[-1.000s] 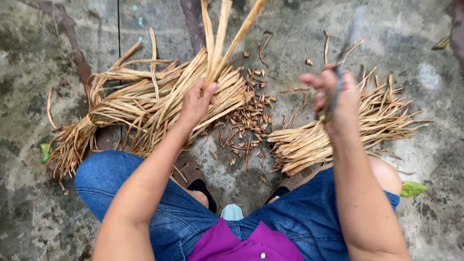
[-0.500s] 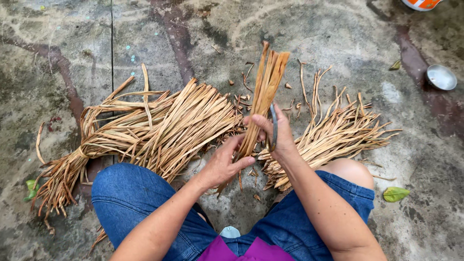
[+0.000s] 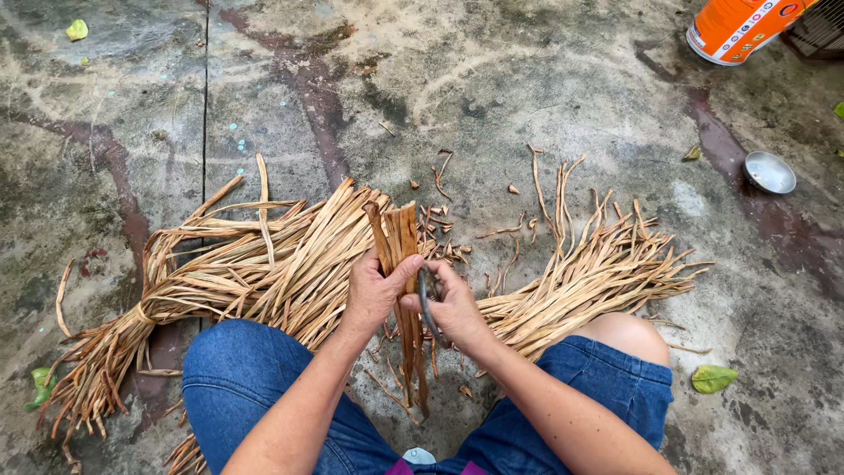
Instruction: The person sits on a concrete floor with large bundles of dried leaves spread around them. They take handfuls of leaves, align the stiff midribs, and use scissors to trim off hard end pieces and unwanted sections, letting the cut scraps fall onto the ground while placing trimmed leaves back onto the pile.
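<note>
- Head view: the left hand (image 3: 374,295) is closed around a small bunch of dry strips (image 3: 400,255), held upright between the knees.
- The right hand (image 3: 453,308) has its fingers curled round a dark curved blade (image 3: 425,303), set against the bunch.
- Doing this well probably means gripping the bunch firmly, with the left thumb away from the blade's edge.
- Large strip pile (image 3: 246,273) left, smaller pile (image 3: 598,277) right.
- The small metal bowl (image 3: 769,171) looks empty; the orange container (image 3: 743,26) lies tilted, its contents hidden.

The strip bundle (image 3: 400,264) now stands lower, gripped closer by both hands.
</note>
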